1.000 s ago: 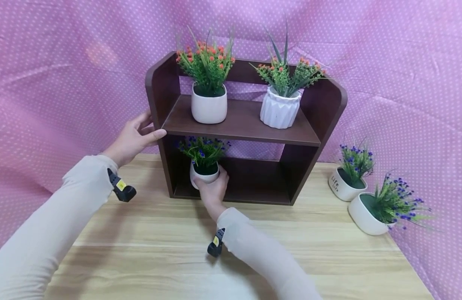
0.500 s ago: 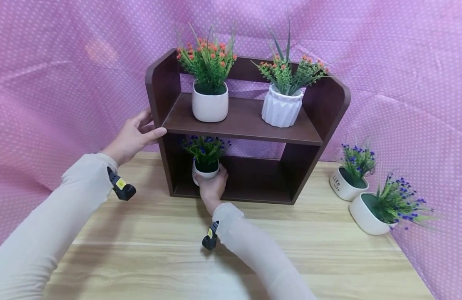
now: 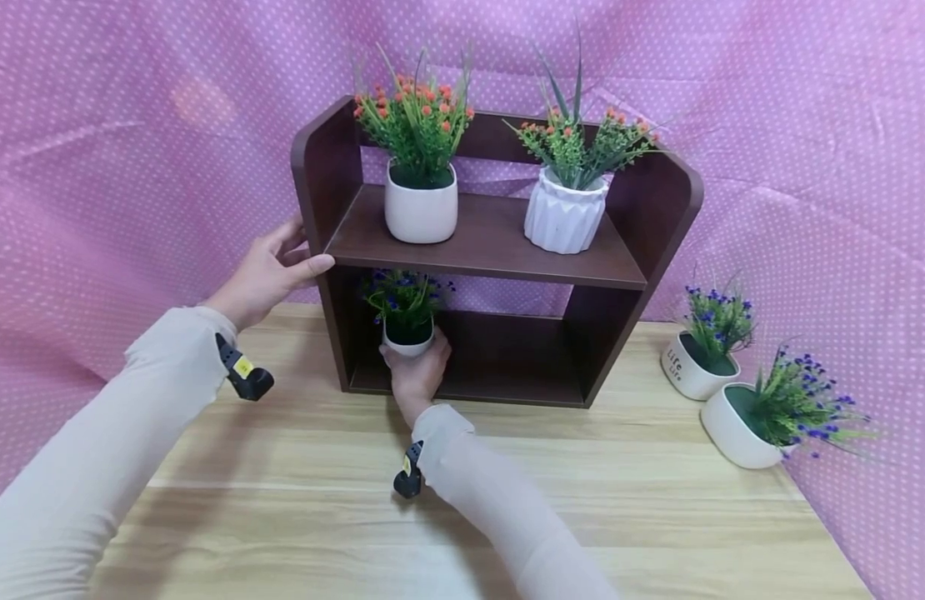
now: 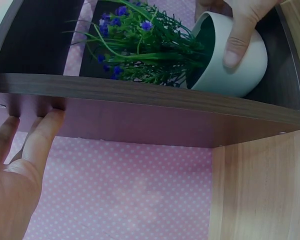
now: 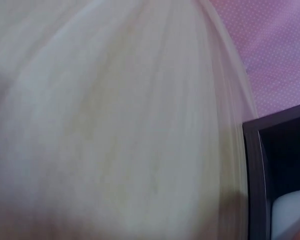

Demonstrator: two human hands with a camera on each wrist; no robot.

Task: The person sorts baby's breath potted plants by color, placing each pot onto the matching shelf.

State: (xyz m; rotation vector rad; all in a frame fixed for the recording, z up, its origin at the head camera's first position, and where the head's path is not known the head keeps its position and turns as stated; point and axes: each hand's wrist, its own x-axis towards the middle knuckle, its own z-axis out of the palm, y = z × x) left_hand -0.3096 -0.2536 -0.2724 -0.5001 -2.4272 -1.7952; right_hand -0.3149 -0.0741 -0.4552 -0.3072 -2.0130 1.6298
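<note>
A dark brown two-tier shelf stands on the table. At its left side, my left hand holds the side panel, thumb on the front edge and fingers against the outer face. Inside the lower tier, toward the left, my right hand grips a white flowerpot with a green, blue-flowered artificial plant. In the left wrist view the right thumb lies on the outside of that pot. The right wrist view catches just a bit of white pot within the shelf frame.
Two white pots with orange-flowered plants stand on the upper tier, a smooth one left and a ribbed one right. Two white pots with blue flowers, one lettered and one plain, sit at the table's right. Pink dotted cloth hangs behind.
My right hand and the pot have shifted slightly left and up within the lower tier. My left hand has stayed in place on the shelf's side.
</note>
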